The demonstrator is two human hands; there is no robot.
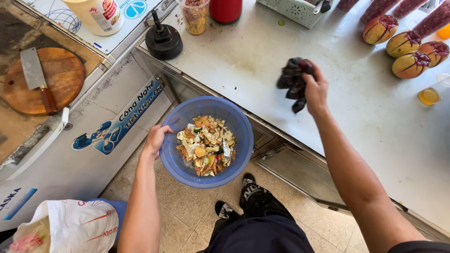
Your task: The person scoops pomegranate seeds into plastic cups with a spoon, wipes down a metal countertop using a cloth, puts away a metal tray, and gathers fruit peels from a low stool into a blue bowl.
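Note:
My left hand point(156, 138) grips the rim of a round blue plastic basket point(180, 119), held below the counter edge over the tiled floor. The basket holds fruit peels and scraps point(206, 146) in orange, white and green. My right hand point(315, 89) is over the white counter point(243, 61), closed around a crumpled dark cloth point(293, 82) that hangs from my fingers just above the surface.
Cut-open pomegranates point(408, 47) lie at the counter's far right beside a small cup of orange liquid point(429, 96). A black blender base point(163, 41), a cup of fruit pieces point(194, 16) and a red container point(225, 10) stand at the back. A cleaver point(36, 77) rests on a round wooden board point(63, 75) at left. A white bag point(70, 227) sits on the floor.

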